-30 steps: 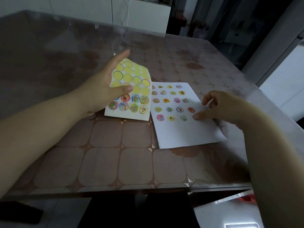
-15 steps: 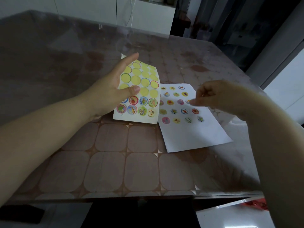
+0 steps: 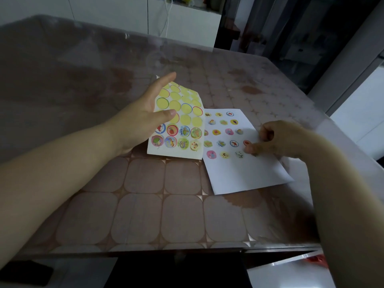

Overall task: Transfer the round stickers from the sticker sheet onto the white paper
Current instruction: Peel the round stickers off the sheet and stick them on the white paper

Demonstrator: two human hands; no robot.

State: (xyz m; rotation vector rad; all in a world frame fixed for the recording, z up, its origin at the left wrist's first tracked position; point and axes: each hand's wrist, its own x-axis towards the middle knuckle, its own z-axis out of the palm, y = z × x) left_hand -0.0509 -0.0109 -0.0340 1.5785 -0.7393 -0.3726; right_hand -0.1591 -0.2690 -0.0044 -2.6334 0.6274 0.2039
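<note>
My left hand holds the sticker sheet tilted up off the table, thumb on its front and fingers behind. The sheet's upper circles are empty yellow backing, and its two lowest rows carry several round stickers. The white paper lies flat to the right, its left edge under the sheet, with several small round stickers in rows on its upper half. My right hand rests on the paper. One outstretched finger presses down at the right end of the lower rows, and the other fingers are curled.
Both sheets lie on a brown patterned table under a clear glossy cover. Its near edge runs along the bottom of the view. A white surface with a red item shows below the table's right corner. White cabinets stand behind the table.
My right hand lifted off the paper with its fingertips pinched, then came back down and now presses the paper near the right end of the sticker rows. My left hand kept holding the sheet.
</note>
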